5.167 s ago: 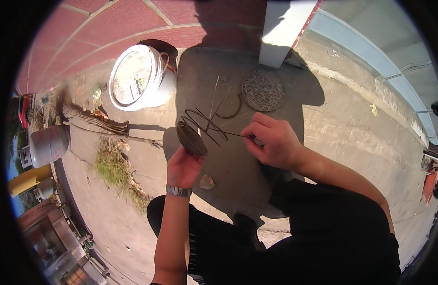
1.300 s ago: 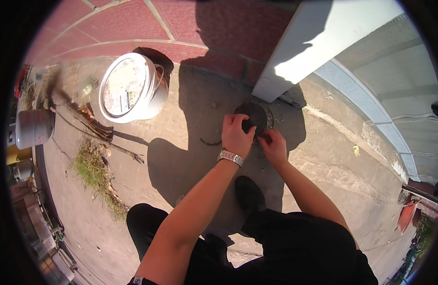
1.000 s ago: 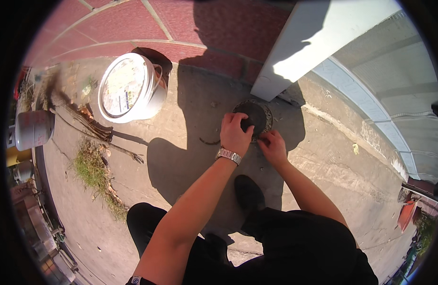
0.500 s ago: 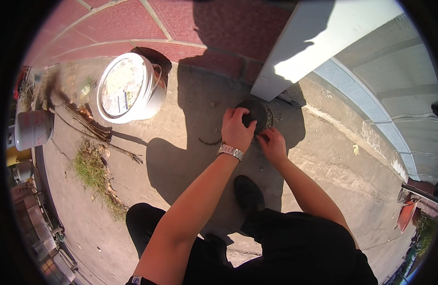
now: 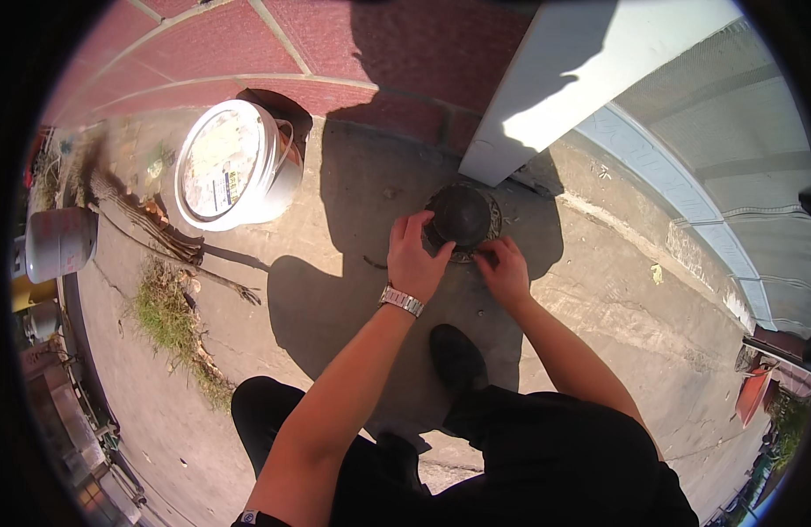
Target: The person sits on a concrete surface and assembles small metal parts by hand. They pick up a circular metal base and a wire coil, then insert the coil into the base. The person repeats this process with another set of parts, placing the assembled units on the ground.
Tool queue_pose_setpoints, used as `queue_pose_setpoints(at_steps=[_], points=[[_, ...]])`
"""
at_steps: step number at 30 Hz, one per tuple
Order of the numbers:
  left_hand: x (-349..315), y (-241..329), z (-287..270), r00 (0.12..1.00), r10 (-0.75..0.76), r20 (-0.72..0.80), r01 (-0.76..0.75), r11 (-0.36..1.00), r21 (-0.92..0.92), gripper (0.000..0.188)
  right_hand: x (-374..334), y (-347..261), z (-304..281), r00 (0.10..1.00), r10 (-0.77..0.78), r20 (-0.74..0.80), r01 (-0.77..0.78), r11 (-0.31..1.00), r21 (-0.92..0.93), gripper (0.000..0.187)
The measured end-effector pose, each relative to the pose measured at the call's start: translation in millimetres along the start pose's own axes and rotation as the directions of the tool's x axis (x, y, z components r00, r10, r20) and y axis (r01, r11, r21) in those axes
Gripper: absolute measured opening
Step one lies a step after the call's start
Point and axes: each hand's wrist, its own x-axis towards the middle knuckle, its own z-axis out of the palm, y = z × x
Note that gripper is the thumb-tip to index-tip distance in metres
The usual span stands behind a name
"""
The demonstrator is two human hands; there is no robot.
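A dark, round, domed thing with a mottled, lighter rim rests on the shaded concrete in front of me; I cannot tell its exact kind. On its left edge lies my left hand, wearing a metal-band watch, with thumb and fingers curved around the near left side. My right hand pinches the rim at the near right, the fingertips pressed together. Part of the rim is hidden behind both hands. A short, dark, curved strip lies on the ground just left of my left hand.
A white lidded bucket stands left by the red wall. A white post rises just beyond the domed thing, beside a screened panel. Dry sticks and grass lie left. My black shoe is close by.
My left hand has slid from the top of the domed thing down to its near left edge, uncovering the dome. My right hand stays at the rim, nearly unmoved.
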Motion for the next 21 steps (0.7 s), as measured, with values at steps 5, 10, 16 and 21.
queue_pose_setpoints(at_steps=[5, 10, 16, 21], points=[[-5, -19, -13, 0.998, 0.047, 0.032, -0.051, 0.991, 0.127, 0.082, -2, -10, -1, 0.985, -0.036, -0.166, 0.039, 0.999, 0.016, 0.034], [3, -26, -5, 0.993, 0.091, 0.078, -0.102, 0.983, 0.151, 0.087, 3, -11, -5, 0.982, -0.013, -0.190, 0.030, 0.996, 0.089, 0.039], [3, -15, 4, 0.995, -0.074, 0.061, 0.067, 0.992, 0.107, 0.079, 7, 11, 5, 0.959, 0.222, -0.175, -0.151, 0.926, 0.346, 0.030], [-14, -27, 16, 0.979, -0.202, 0.026, 0.201, 0.979, 0.039, 0.069, 11, 9, 10, 0.911, 0.400, -0.100, -0.315, 0.831, 0.459, 0.027]])
